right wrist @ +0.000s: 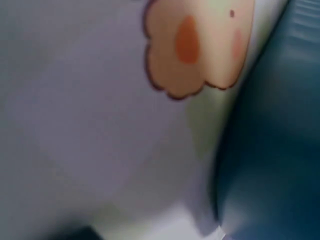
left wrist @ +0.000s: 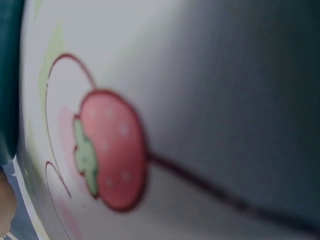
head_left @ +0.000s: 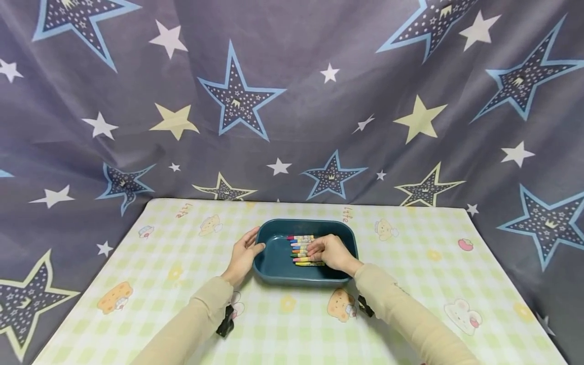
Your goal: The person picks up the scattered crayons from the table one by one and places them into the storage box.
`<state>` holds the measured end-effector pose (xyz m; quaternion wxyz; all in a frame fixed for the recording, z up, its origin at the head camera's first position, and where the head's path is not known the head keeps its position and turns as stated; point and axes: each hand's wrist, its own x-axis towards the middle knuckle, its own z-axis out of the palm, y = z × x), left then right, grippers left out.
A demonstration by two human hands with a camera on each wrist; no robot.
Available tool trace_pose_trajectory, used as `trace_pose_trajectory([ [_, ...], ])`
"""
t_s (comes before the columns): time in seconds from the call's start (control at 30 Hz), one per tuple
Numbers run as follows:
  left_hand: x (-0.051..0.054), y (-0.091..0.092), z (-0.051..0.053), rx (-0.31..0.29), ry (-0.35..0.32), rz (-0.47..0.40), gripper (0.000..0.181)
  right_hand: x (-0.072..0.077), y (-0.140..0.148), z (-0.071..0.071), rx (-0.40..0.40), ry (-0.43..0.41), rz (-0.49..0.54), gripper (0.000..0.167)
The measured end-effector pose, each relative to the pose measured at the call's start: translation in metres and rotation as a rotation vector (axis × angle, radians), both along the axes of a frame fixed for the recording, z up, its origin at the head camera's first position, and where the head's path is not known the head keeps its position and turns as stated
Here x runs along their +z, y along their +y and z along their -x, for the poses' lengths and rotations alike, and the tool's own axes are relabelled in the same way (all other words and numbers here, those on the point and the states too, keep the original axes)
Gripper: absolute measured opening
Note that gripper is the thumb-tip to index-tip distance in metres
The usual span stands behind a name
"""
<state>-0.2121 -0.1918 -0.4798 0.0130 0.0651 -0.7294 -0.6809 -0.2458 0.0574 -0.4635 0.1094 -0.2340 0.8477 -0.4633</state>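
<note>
A dark teal rectangular tray [head_left: 274, 279] sits on the table in the head view. My left hand [head_left: 244, 256] grips its left end, thumb over the rim and fingers along the outside. Inside lie several crayons [head_left: 301, 237] in different colours, side by side in a row. My right hand [head_left: 333, 252] reaches over the tray's right side, its fingertips pinched together at a crayon in the row; the fingers hide part of it. Only the tray's wall [left wrist: 7, 75] and a bit of the left hand [left wrist: 6, 202] enter the left wrist view. The right wrist view has the tray's side [right wrist: 275, 130].
A pale checked tablecloth [head_left: 150, 324] with cartoon prints covers the table. Behind it hangs a grey curtain [head_left: 301, 101] with stars. Black wrist straps [head_left: 225, 322] show below both sleeves.
</note>
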Motion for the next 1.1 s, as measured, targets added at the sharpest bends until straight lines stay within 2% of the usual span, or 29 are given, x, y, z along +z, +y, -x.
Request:
trace_pose_trajectory([
  [0.1, -0.0075, 0.0009, 0.0035, 0.005, 0.013, 0.009, 0.056, -0.0007, 0.0012, 0.0003, 0.002, 0.022, -0.034, 0.021],
  [0.23, -0.0023, -0.0009, 0.0067, 0.01, 0.032, 0.016, 0.056, 0.0026, -0.0008, 0.0036, -0.023, 0.026, -0.033, 0.02],
  [0.43, -0.0031, -0.0009, 0.007, 0.013, 0.028, 0.014, 0.056, 0.0015, -0.0012, 0.0029, -0.055, -0.044, 0.006, 0.023],
  [0.57, -0.0068, 0.0004, 0.0048, 0.013, 0.004, 0.016, 0.055, -0.0015, 0.0005, -0.0014, -0.039, -0.074, 0.017, 0.024],
  [0.83, -0.0075, 0.0023, 0.0058, 0.004, 0.008, 0.021, 0.055, -0.0011, 0.0037, -0.0029, -0.052, -0.021, 0.04, 0.017],
  [1.1, -0.0047, 0.0013, 0.0041, -0.012, -0.015, 0.025, 0.055, 0.0048, 0.0044, -0.0029, -0.066, 0.003, 0.141, 0.025],
])
